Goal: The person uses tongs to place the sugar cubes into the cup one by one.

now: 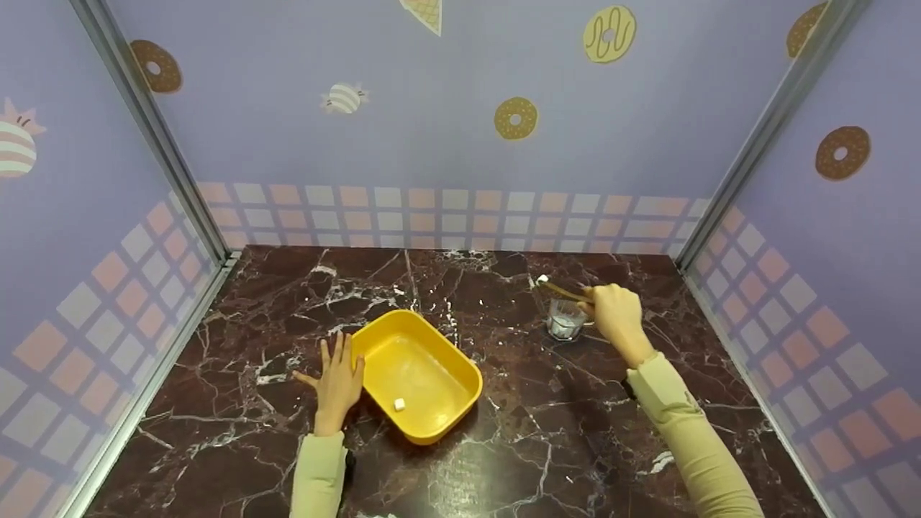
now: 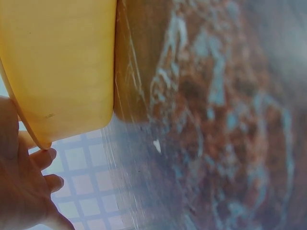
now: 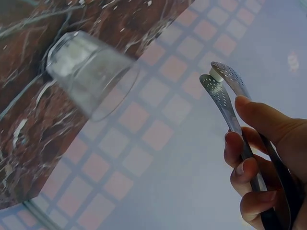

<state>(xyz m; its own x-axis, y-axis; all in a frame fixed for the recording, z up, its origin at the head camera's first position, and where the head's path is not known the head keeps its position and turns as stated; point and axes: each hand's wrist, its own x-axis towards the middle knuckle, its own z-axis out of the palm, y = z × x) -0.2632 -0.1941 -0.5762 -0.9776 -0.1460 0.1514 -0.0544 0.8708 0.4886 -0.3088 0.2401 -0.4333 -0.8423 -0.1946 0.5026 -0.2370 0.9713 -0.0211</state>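
Observation:
My right hand (image 1: 617, 316) grips metal tongs (image 1: 565, 291) with perforated tips. A small white cube (image 3: 216, 74) is pinched between those tips, raised to the left of and above a clear glass cup (image 1: 565, 319). White pieces lie in the cup's bottom, too unclear to tell apart. Spread fingers of my left hand (image 1: 338, 385) touch the left rim of a yellow plastic basin (image 1: 424, 363). Inside the basin, near its front left side, sits another white cube (image 1: 399, 404). From the left wrist view, the basin's outer wall (image 2: 62, 67) hides its contents.
Everything stands on a dark brown marble-patterned tabletop (image 1: 518, 432). Purple panels (image 1: 460, 144) with checks and sweets printed on them enclose it at the back and both sides. Metal posts (image 1: 165, 144) mark the back corners.

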